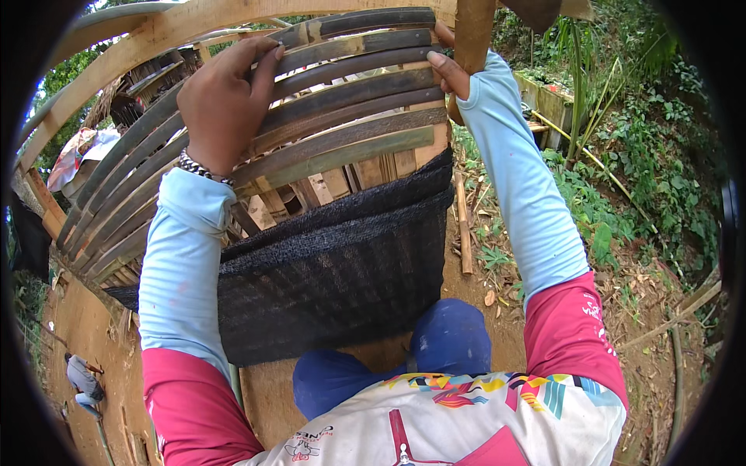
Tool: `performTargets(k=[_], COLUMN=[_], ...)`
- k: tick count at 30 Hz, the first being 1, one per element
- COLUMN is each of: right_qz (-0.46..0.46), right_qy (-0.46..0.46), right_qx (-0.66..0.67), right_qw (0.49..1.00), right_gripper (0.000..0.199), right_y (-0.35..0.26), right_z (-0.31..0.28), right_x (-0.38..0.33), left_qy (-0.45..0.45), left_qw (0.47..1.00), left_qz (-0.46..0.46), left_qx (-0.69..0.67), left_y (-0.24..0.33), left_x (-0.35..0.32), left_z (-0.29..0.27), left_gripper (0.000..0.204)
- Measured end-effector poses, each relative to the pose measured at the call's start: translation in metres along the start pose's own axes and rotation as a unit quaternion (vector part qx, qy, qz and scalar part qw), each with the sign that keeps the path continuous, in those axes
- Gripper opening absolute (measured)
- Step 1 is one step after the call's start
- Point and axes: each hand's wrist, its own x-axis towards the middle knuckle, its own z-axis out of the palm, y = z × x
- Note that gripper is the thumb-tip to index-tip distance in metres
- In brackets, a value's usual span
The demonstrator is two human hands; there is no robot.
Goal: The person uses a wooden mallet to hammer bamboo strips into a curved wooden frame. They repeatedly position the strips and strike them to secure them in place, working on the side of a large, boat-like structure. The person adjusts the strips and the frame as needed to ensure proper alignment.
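Note:
A wall of long dark bamboo slats (350, 105) stands before me, with narrow gaps between them. My left hand (221, 105), a braided bracelet at its wrist, is closed against the upper slats. Its thumb and forefinger are pressed together; anything between them is too small to make out. At the right end of the wall, my right hand (453, 74) grips the end of an upper slat. Its thumb lies on the slat's face, and most of its fingers are hidden behind a wooden post (474, 35). Black mesh netting (334, 279) hangs over the lower wall, above my knees.
A curved wooden beam (186, 23) runs overhead. At the lower left a person (84, 380) is on the dirt ground (101, 326). Green plants (622, 155) cover the bank on the right, and a wooden stick (464, 225) lies beside the wall.

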Motion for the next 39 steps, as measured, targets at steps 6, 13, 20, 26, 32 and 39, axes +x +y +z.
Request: performTargets(k=[6,13,20,26,32,39], right_qz=[-0.013,-0.004,-0.026,0.01,-0.025,-0.026], right_qy=[0.018,0.01,0.016,0.022,0.032,0.04], right_qx=[0.026,0.037,0.038,0.082,0.018,-0.023], right_qw=[0.999,0.999,0.999,0.996,0.999,0.999], right_gripper=[0.054,0.053,0.05,0.049,0.045,0.051], right_y=[0.002,-0.004,-0.003,-0.006,0.005,0.009], right_z=[0.004,0.005,0.005,0.008,0.006,0.006], right_x=[-0.001,-0.003,-0.001,-0.006,-0.001,-0.003], left_qy=[0.009,0.017,0.058,0.053,-0.039,-0.056], left_qw=[1.0,0.999,0.997,0.984,0.97,0.883], left_qz=[0.007,0.027,0.036,0.054,-0.01,-0.179], left_qx=[0.003,-0.015,-0.042,-0.16,-0.239,-0.43], left_y=[0.002,0.0,0.007,0.042,0.072,0.078], left_x=[-0.001,-0.003,-0.001,0.015,0.039,0.039], left_z=[-0.002,-0.003,0.007,0.02,0.034,0.03], left_gripper=[0.012,0.014,0.013,0.013,0.016,0.026])
